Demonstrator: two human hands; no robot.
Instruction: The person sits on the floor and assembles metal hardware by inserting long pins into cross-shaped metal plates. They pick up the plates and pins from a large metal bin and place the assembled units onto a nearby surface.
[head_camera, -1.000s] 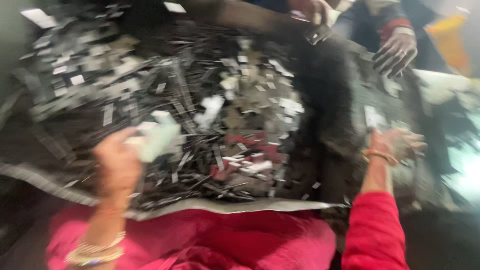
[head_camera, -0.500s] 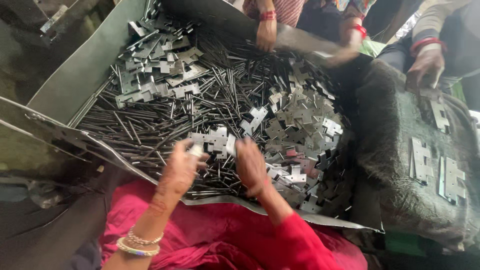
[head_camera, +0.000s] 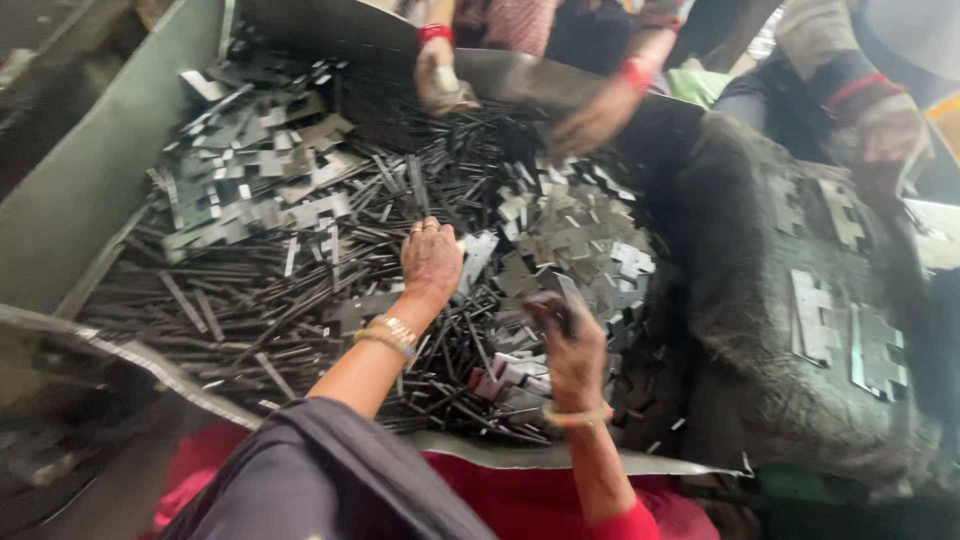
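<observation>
Landmark: wide grey sheet-metal bin (head_camera: 90, 210) heaped with thin dark metal strips (head_camera: 250, 300) and notched flat silver metal plates (head_camera: 570, 240).

Left of bin centre: left hand (head_camera: 431, 262) resting palm-down on strips, fingers curling into heap; grasp hidden, cannot tell.

Near bin's front edge, right of centre: right hand (head_camera: 570, 350) closing on flat silver plate (head_camera: 572, 293), lifting clear of heap.

Far rim: co-workers' hands (head_camera: 445, 80) reaching in.

Beyond bin's right side: dark fuzzy cloth (head_camera: 760, 380) carrying more plates.
</observation>
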